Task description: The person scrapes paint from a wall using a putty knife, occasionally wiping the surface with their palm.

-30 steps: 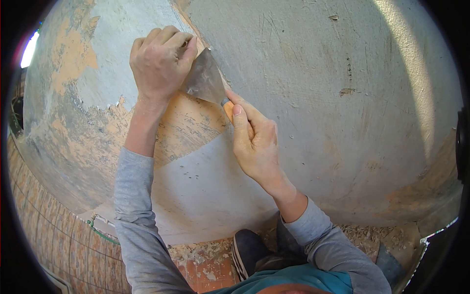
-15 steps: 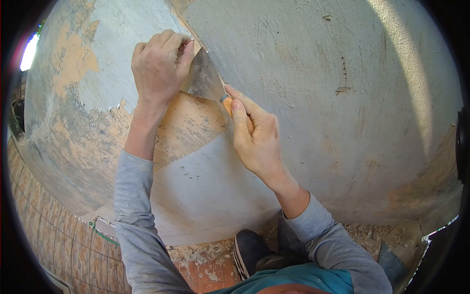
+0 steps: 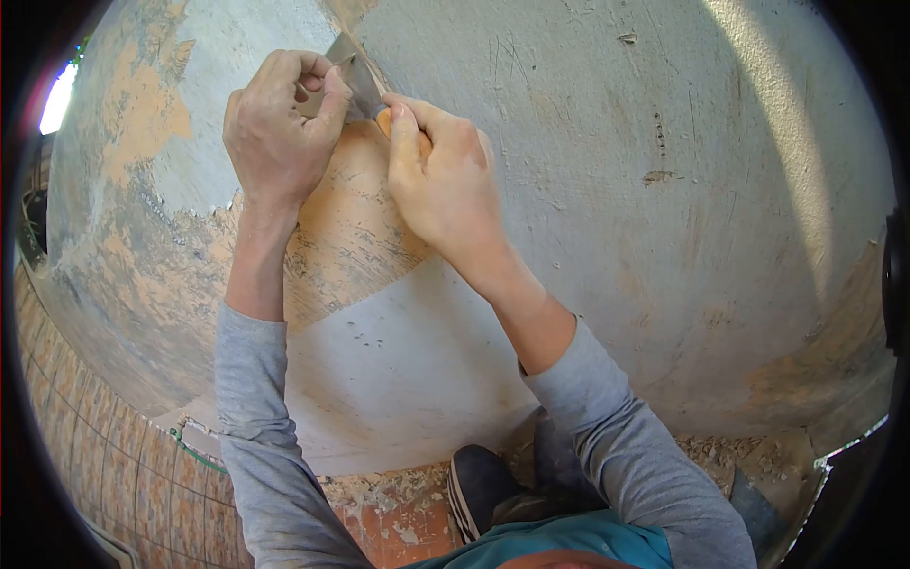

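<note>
My right hand (image 3: 445, 175) grips the orange-brown handle of a scraper (image 3: 362, 93), its index finger stretched toward the wide metal blade. The blade lies against the wall (image 3: 588, 237), along the slanting edge where a layer of grey paint ends. Close to the left side of the blade, my left hand (image 3: 280, 133) has its thumb and index finger pinched together; whatever is between them is hidden. Below both hands runs a tan patch (image 3: 355, 190) of wall stripped of its grey coat, with dark streaks.
Flakes of debris (image 3: 408, 507) litter the reddish floor by a dark shoe (image 3: 483, 488) with white stripes. Brick-patterned tiling (image 3: 114, 455) spreads at lower left, beside a thin green cord (image 3: 199, 455). A strip of sunlight (image 3: 787, 123) crosses the wall at right.
The scraper and my right hand have moved up and left along the paint edge. My left hand has shifted slightly left, away from the blade's corner.
</note>
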### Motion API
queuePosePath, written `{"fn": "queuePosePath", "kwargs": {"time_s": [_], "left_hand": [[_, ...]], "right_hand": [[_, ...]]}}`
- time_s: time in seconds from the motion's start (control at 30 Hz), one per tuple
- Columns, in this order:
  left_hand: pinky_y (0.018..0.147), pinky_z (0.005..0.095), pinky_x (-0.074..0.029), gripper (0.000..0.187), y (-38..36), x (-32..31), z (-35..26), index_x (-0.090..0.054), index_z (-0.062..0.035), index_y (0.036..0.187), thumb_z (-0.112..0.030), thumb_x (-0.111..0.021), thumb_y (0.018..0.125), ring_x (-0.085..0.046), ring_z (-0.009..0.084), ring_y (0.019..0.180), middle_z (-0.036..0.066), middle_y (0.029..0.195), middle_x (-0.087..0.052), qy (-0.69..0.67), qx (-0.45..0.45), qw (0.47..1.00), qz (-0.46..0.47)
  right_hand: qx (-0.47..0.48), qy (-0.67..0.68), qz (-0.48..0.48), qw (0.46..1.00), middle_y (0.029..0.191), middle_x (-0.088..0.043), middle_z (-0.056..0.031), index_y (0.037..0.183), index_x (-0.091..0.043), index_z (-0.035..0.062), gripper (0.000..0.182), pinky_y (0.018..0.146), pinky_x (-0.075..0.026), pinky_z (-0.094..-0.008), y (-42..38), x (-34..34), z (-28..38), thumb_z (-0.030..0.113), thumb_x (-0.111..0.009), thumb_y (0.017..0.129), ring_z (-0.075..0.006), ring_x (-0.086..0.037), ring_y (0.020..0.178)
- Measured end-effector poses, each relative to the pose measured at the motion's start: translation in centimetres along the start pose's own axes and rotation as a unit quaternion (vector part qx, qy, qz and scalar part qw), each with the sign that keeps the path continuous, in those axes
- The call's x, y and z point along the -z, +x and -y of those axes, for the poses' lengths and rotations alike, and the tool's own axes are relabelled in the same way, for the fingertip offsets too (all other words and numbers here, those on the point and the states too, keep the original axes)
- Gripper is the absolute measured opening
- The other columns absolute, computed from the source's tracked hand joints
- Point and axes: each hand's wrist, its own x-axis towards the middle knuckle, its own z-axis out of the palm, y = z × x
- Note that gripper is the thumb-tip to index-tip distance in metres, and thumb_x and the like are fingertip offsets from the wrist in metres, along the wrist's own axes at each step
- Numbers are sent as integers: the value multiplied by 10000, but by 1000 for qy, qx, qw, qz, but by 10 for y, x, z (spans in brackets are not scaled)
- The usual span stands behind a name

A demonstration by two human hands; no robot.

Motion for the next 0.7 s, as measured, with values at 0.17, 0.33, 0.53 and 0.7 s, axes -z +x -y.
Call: {"fn": "queuePosePath", "kwargs": {"time_s": [0.17, 0.33, 0.53, 0.7], "left_hand": [[713, 313, -443, 163, -22, 29, 29, -709, -120, 811, -255, -775, 872, -619, 145, 697, -18, 781, -679, -13, 48, 998, 45], [737, 301, -467, 171, -50, 11, 14, -792, -139, 958, -278, -808, 860, -633, 123, 811, -19, 895, -699, -2, 5, 999, 32], [828, 315, -504, 246, -47, 3, 16, -788, -152, 1107, -284, -762, 900, -643, 165, 921, 2, 1021, -705, -92, 97, 987, 84], [1116, 430, -407, 599, -61, 25, -19, -627, -93, 1396, -543, -537, 1011, -529, 273, 1374, 89, 1404, -629, -26, -159, 968, 190]], "right_hand": [[-74, 47, 34, 996, 726, -673, -210, 1295, -642, -60, 355, 584, -485, -360, -40, 48, 18, 165, -507, 1056, -253, -648, 559], [-131, 42, 33, 990, 680, -636, -166, 1379, -604, -43, 369, 541, -432, -278, -88, 66, -5, 129, -489, 1073, -122, -529, 500], [-136, -9, 72, 988, 751, -696, -172, 1376, -602, -50, 374, 582, -471, -279, -87, 35, -8, 146, -474, 1083, -142, -590, 556], [-112, 107, 46, 987, 971, -742, -264, 1351, -613, -54, 366, 764, -549, -324, -95, 16, -12, 153, -483, 1078, -262, -749, 831]]}}
